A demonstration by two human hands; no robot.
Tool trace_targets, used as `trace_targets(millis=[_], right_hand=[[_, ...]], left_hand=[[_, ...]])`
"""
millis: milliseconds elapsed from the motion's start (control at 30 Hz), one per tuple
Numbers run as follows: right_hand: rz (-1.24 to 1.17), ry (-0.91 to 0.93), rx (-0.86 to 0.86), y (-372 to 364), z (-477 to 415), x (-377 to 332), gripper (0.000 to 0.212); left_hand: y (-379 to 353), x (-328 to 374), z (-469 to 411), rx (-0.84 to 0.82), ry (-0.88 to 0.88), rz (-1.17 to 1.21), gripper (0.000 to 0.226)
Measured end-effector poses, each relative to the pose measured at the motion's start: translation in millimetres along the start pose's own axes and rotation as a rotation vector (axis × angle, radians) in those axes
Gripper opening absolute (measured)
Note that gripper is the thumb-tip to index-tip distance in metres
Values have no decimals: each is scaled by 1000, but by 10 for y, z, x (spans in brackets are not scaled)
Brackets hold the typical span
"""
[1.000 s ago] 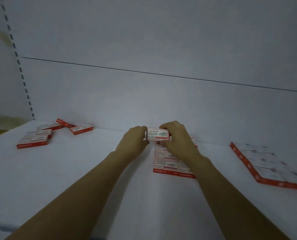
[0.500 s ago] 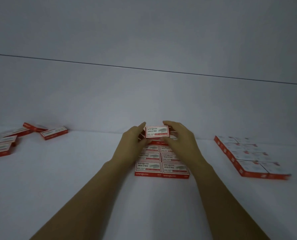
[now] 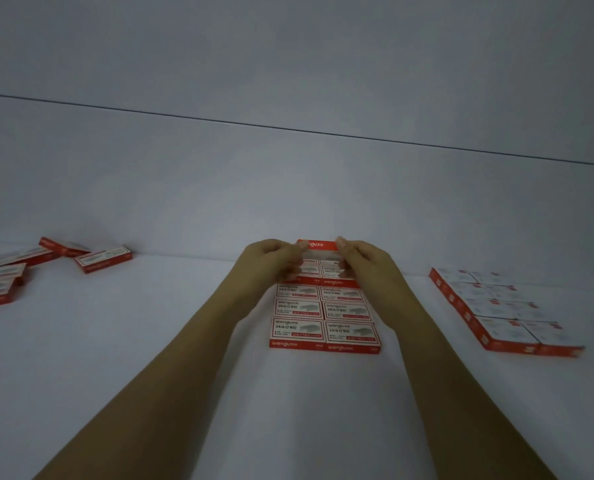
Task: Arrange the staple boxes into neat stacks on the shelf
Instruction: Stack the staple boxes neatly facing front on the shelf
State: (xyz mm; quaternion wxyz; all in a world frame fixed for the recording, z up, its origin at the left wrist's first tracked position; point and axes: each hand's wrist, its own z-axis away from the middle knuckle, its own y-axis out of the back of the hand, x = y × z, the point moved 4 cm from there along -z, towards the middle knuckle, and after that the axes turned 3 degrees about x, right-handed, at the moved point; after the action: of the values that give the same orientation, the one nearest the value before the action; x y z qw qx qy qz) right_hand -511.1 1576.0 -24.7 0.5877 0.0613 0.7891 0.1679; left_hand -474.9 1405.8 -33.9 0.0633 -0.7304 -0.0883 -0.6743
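Only one view was supplied, from a wide-angle camera worn on the head and aimed forward and somewhat down across the white shelf [image 3: 143,375] toward its back panel [image 3: 288,188]. Both forearms were taken in from the lower edge. The left hand [image 3: 269,263] and right hand [image 3: 366,263] were framed near centre — a staple box [image 3: 318,244] pinched between them.

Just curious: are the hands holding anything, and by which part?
A staple box, pinched by its ends: left hand on one, right hand on the other.
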Motion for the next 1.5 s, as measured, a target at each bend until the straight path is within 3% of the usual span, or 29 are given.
trace_targets(millis=[300,433,567,667,800,1000,1133,1367,1500], right_hand=[[-206,-241,-87,-76,-77,140,50],[-385,-287,-123,-77,-48,112,41],[-393,-308,-120,-84,-33,99,38],[-331,-253,-118,-57,-17,59,37],[-242,-68,-113,5,17,-61,37],[-62,220,-113,-165,157,-358,53],[124,334,-68,-304,218,-406,47],[122,370,-33,-284,198,-397,41],[80,239,-29,-103,136,-324,39]], left_hand=[[12,-36,31,-30,316,255,30],[32,-46,34,-24,349,278,32],[41,-75,15,-24,355,253,32],[48,-71,2,-69,329,280,29],[60,-26,14,-170,168,235,31],[40,-26,42,-122,16,120,41],[23,-56,45,-103,-29,60,35],[37,-34,35,-79,-52,36,43],[119,20,23,-14,-49,50,42]])
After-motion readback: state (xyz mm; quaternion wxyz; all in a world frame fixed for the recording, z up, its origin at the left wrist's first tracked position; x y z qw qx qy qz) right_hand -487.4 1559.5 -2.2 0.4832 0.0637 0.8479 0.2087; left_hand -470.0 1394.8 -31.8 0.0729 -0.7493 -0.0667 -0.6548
